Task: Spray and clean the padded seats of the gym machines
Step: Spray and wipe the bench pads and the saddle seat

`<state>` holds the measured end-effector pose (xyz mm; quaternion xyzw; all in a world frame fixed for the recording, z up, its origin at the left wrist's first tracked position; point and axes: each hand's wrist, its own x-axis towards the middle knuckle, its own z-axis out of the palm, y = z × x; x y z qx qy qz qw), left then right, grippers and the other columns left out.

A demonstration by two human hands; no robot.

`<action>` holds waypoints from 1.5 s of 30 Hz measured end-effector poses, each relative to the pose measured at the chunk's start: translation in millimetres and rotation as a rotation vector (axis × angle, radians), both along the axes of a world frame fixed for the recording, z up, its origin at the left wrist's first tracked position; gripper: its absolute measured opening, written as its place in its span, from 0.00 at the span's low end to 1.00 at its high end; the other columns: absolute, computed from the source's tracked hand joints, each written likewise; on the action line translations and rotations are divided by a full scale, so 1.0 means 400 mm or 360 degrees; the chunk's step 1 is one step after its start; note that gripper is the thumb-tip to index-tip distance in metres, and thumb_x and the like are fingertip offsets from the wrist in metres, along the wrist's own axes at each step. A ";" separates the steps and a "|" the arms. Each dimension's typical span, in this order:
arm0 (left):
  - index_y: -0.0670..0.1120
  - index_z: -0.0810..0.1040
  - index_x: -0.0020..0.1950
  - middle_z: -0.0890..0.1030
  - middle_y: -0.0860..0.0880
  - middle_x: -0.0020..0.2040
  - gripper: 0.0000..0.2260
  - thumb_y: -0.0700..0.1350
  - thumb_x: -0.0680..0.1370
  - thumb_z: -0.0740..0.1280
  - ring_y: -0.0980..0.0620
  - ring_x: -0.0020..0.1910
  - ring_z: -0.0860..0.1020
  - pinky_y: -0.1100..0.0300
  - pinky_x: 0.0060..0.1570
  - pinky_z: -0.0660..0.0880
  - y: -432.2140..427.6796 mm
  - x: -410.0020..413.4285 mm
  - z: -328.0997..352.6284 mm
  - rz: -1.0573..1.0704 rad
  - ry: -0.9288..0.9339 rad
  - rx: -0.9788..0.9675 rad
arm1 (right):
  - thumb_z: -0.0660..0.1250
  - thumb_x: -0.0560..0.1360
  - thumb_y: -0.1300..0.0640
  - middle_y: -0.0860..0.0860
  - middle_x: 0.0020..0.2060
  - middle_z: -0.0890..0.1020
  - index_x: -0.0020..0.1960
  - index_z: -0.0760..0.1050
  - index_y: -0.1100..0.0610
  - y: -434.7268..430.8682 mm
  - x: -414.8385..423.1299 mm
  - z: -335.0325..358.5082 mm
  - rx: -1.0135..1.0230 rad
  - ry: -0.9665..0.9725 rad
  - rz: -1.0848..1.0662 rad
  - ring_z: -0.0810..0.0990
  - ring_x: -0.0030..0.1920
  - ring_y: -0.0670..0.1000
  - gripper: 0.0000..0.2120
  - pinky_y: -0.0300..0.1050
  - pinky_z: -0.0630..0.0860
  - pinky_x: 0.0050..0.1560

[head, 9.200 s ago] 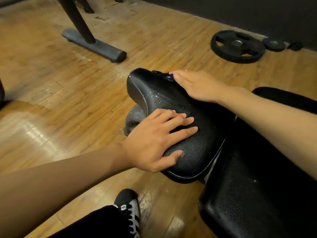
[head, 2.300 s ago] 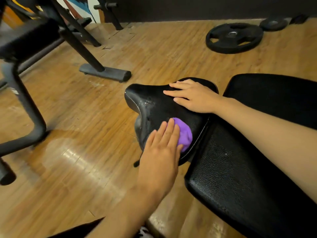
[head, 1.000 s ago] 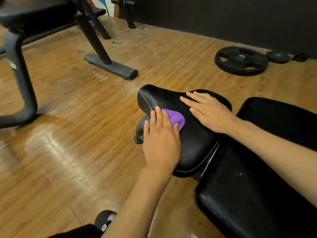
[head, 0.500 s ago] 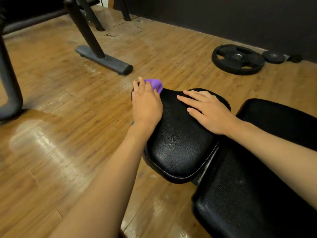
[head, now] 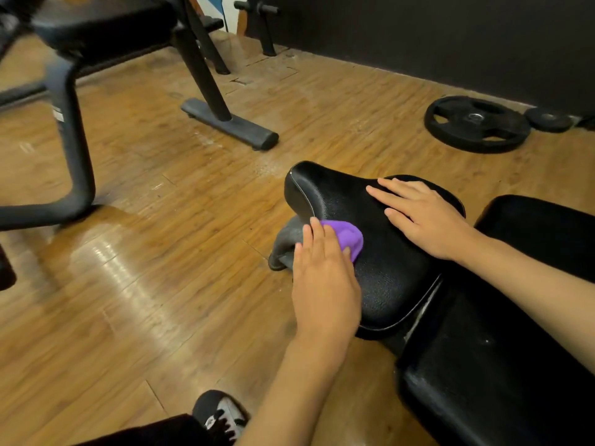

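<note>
Glossy wood floor (head: 128, 284) meets a dark wall (head: 450, 37); a black frame (head: 74, 140) stands left, weight plates (head: 476, 123) lie near the wall.

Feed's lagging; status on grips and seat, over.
Left grip flat, pressing purple cloth onto black padded seat. Right grip flat on seat top. Black weight plate on floor, apart.

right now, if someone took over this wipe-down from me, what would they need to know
Left hand: flat, pressing the purple cloth on the left side of the small seat pad.
Right hand: flat on the pad's far end, steadying it.
No spray bottle in view.
Done: wiping of this pad is under way; no droplets show on it.
Left: finish its near edge, then likely the larger pad beside it, which shows a few pale specks.
</note>
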<state>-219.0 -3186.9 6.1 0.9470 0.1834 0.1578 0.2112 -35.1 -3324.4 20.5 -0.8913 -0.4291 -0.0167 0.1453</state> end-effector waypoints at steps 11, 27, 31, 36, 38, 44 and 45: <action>0.35 0.68 0.73 0.66 0.37 0.76 0.19 0.45 0.88 0.51 0.36 0.74 0.66 0.54 0.65 0.63 0.284 0.377 0.054 0.0428 -0.0179 -0.0667 | 0.48 0.79 0.39 0.43 0.77 0.64 0.77 0.61 0.37 -0.004 0.017 -0.013 0.0054 0.0049 0.0034 0.60 0.77 0.50 0.26 0.61 0.62 0.73; 0.48 0.79 0.71 0.85 0.49 0.51 0.15 0.43 0.85 0.64 0.68 0.38 0.78 0.65 0.41 0.80 0.148 0.069 -0.044 0.0031 -0.0597 -0.1205 | 0.49 0.79 0.38 0.40 0.77 0.64 0.76 0.59 0.33 -0.003 0.020 -0.011 0.0057 0.0091 0.0029 0.61 0.76 0.49 0.25 0.63 0.62 0.72; 0.52 0.82 0.66 0.85 0.55 0.55 0.13 0.42 0.85 0.63 0.61 0.48 0.82 0.71 0.41 0.77 0.109 -0.062 -0.012 -0.0084 -0.0576 -0.1302 | 0.48 0.79 0.38 0.41 0.77 0.64 0.77 0.60 0.34 -0.002 0.017 -0.005 0.0036 0.0098 0.0021 0.61 0.76 0.50 0.26 0.63 0.62 0.72; 0.51 0.79 0.70 0.85 0.54 0.51 0.14 0.45 0.86 0.61 0.63 0.42 0.81 0.72 0.40 0.74 0.104 -0.023 -0.023 0.0079 -0.0535 -0.1168 | 0.49 0.80 0.38 0.42 0.77 0.64 0.76 0.59 0.34 -0.003 0.022 -0.013 0.0038 0.0051 0.0044 0.62 0.76 0.51 0.25 0.62 0.63 0.72; 0.43 0.77 0.71 0.86 0.48 0.53 0.15 0.45 0.86 0.61 0.65 0.40 0.80 0.75 0.39 0.68 0.127 0.042 -0.021 0.0213 -0.0453 -0.1097 | 0.49 0.80 0.39 0.42 0.77 0.64 0.77 0.59 0.35 -0.002 0.024 -0.012 0.0024 0.0038 0.0038 0.62 0.76 0.51 0.25 0.62 0.63 0.72; 0.46 0.80 0.69 0.83 0.46 0.62 0.15 0.46 0.85 0.61 0.46 0.66 0.77 0.58 0.66 0.69 0.200 0.207 -0.040 0.0627 -0.0607 -0.1264 | 0.49 0.80 0.39 0.43 0.77 0.64 0.77 0.60 0.37 -0.002 0.021 -0.013 0.0052 0.0029 0.0046 0.63 0.75 0.52 0.26 0.62 0.62 0.73; 0.46 0.81 0.68 0.83 0.45 0.62 0.14 0.44 0.85 0.61 0.45 0.65 0.78 0.58 0.65 0.69 0.211 0.230 -0.038 0.0715 -0.0690 -0.1274 | 0.49 0.80 0.39 0.43 0.77 0.64 0.77 0.60 0.37 -0.003 0.020 -0.013 0.0061 0.0032 0.0039 0.63 0.75 0.52 0.26 0.62 0.62 0.73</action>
